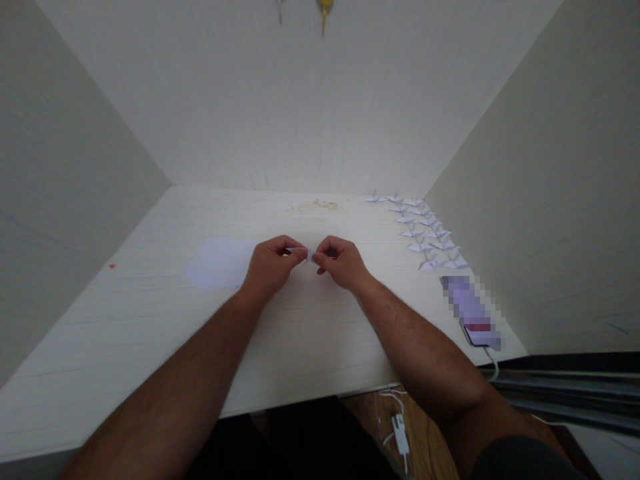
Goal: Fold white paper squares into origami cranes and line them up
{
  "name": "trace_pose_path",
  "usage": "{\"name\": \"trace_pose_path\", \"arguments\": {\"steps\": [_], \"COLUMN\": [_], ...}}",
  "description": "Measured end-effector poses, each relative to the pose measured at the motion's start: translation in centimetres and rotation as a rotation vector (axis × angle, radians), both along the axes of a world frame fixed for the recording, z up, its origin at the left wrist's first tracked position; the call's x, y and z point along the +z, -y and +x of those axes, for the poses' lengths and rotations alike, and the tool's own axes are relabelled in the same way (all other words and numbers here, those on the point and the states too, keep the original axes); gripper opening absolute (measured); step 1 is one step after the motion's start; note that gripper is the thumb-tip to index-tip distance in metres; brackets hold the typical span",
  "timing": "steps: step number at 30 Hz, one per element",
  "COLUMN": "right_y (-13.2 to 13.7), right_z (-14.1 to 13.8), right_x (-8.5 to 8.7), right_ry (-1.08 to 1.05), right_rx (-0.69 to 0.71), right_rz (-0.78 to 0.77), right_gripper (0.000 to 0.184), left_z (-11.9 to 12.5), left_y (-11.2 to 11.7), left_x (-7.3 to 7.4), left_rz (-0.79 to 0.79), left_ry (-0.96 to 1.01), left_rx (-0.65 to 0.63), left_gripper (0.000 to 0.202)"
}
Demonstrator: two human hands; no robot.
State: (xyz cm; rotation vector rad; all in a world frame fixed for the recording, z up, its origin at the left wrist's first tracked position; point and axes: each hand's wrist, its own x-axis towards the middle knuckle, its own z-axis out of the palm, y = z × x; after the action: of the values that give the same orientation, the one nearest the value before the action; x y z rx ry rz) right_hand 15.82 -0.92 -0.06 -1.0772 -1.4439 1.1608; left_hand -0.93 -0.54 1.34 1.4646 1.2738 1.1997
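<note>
Between my two hands, above the middle of the table, is a small folded piece of white paper (310,255). My left hand (277,262) pinches its left side between thumb and forefinger. On the other side my right hand (341,260) grips it the same way, fingers curled in. Most of the paper is covered by the fingers, so its folded shape is hard to make out. Left of my left hand lie white paper sheets (217,263), partly hidden behind that hand.
Several white paper cranes (417,233) stand in rows at the back right. A phone (470,310) with a cable lies near the right edge. Walls enclose the white table (300,353) at the back and sides. A white power strip (400,433) shows below the front edge.
</note>
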Motion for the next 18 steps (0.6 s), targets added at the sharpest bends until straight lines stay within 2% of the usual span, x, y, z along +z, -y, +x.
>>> {"name": "trace_pose_path", "arguments": {"steps": [4,7,9,14,18], "right_y": [0.09,0.04,-0.04,-0.14,-0.09], "right_z": [0.13,0.19,0.19,0.24,0.36], "right_x": [-0.23,-0.21,-0.06,0.46,0.55], "right_ry": [0.153,0.196,0.133,-0.149,-0.256], "right_rx": [-0.037,-0.060,-0.035,0.122,0.190], "right_rz": [0.049,0.077,0.057,-0.055,-0.136], "right_gripper": [0.022,0.020,0.019,0.027,0.035], "left_z": [-0.21,-0.32,-0.46,-0.62,-0.57], "left_y": [0.14,0.16,0.05,-0.12,0.06], "left_x": [0.42,0.70,0.76,0.52,0.42], "left_rz": [0.120,0.156,0.074,-0.280,-0.371], "left_ry": [-0.153,-0.183,-0.072,0.448,0.551], "left_rx": [-0.041,-0.054,-0.120,-0.339,-0.420], "left_gripper": [0.007,0.008,0.010,0.019,0.024]}}
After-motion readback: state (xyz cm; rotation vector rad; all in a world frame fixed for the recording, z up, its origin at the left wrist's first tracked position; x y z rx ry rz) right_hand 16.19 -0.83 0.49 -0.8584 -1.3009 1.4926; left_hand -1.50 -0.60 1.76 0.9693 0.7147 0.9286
